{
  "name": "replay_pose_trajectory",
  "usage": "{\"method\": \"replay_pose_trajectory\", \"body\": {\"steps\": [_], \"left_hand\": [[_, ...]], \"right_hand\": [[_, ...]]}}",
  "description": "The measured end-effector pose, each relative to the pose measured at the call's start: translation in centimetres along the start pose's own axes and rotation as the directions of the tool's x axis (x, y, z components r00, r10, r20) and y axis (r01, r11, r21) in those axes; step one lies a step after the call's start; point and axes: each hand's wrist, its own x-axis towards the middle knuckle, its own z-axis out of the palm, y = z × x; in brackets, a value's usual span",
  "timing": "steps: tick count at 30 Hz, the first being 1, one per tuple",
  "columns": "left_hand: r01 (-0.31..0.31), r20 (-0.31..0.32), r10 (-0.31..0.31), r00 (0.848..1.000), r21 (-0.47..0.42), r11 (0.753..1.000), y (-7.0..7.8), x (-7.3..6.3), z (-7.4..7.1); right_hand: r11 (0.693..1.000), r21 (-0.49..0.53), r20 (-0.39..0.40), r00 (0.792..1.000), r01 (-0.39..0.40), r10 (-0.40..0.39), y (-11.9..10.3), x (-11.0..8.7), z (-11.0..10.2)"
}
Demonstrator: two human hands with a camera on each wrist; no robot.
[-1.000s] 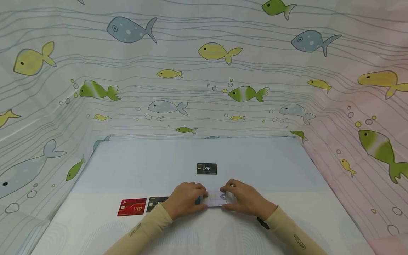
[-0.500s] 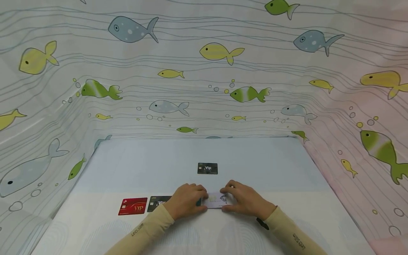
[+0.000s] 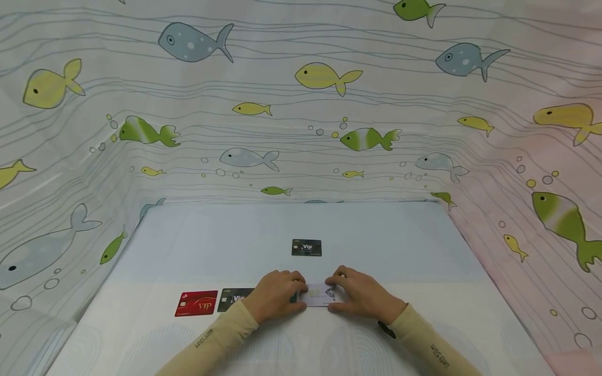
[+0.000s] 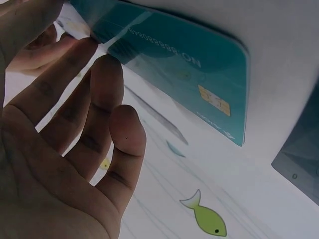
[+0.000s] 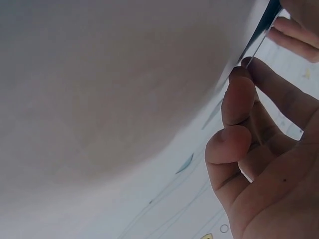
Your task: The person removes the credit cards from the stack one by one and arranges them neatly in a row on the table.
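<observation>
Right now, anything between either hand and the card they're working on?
No. Both hands already hold it: the left hand and right hand grip the pale card at its two ends. A teal card lies just under it by the left fingers. The black Vip card lies apart, farther back.

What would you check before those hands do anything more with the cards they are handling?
1. Both hands on the cards: ok. The left hand and right hand meet at the pale card.
2. A second card in hand: ok. A teal card lies at the left fingers.
3. How many cards are held in all: cannot tell, the hands cover them.
4. Firmness of the right grip: cannot tell; only a thin card edge shows at the fingertips.
5. Other cards out of the way: ok. The red card and the far black card lie apart.
</observation>
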Motion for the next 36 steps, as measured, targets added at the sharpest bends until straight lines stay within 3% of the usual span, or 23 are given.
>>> {"method": "replay_pose_trajectory", "body": {"steps": [21,36], "left_hand": [[-0.005,0.012,0.004,1.0,0.008,1.0,0.26,0.11,-0.1],[-0.01,0.001,0.01,1.0,-0.006,1.0,0.02,-0.07,0.18]], "right_hand": [[0.999,0.039,-0.02,1.0,0.024,-0.024,0.07,-0.25,0.18],[0.999,0.042,0.011,1.0,-0.019,0.019,-0.16,-0.25,0.08]]}}
